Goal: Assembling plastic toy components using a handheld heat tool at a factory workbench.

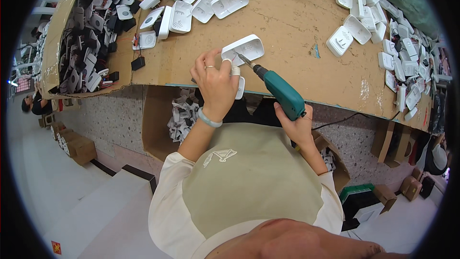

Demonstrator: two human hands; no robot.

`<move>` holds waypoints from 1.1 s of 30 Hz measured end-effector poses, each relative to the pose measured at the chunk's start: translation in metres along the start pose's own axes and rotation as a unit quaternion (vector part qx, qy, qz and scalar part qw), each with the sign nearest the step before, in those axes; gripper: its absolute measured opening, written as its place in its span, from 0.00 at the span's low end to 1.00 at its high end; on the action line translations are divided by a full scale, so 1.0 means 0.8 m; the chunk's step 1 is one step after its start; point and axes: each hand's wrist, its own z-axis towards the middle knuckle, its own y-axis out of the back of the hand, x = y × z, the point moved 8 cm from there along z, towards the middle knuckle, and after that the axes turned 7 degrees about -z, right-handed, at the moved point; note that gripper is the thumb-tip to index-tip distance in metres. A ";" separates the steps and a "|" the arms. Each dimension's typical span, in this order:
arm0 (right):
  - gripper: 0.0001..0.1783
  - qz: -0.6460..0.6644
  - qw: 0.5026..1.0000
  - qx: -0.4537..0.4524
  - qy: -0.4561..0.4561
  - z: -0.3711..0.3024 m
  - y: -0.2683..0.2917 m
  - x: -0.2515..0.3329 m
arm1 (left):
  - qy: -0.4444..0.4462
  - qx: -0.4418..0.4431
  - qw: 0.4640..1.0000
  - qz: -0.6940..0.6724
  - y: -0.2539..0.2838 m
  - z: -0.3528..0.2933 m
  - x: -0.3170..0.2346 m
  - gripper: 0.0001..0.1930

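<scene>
My left hand (216, 84), its fingers bent, grips a white plastic shell (247, 48) by its left end near the table's front edge. The shell is open and tilted, with slots in its floor. My right hand (297, 123) is wrapped round the rear of a green electric screwdriver (283, 95). The screwdriver slants up to the left, and its bit reaches into the shell beside my left fingers. Exactly what the tip touches is too small to tell. Just below my left fingers shows a smaller white piece (240, 88), partly hidden by the hand.
Left on the cardboard-covered table (287, 29) stands a carton (51, 62) of white and black parts. Several empty white shells (230, 3) lie behind my left hand. More white housings (357, 7) are heaped at the right. An open box (155, 124) of white pieces sits under the table edge.
</scene>
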 end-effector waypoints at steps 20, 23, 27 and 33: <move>0.10 -0.033 0.999 0.018 0.020 0.011 -0.007 0.008 | 0.033 0.016 0.999 -0.026 -0.004 0.007 0.006 0.08; 0.09 -0.025 0.999 0.018 0.022 0.010 -0.007 0.009 | 0.040 0.030 0.998 -0.039 -0.006 0.006 0.008 0.07; 0.09 -0.035 0.999 0.022 0.013 0.010 -0.006 0.006 | 0.042 0.039 0.997 -0.047 -0.011 0.004 0.010 0.08; 0.09 -0.031 0.999 0.015 0.019 0.009 -0.004 0.008 | 0.035 0.020 0.998 -0.057 -0.009 0.005 0.009 0.09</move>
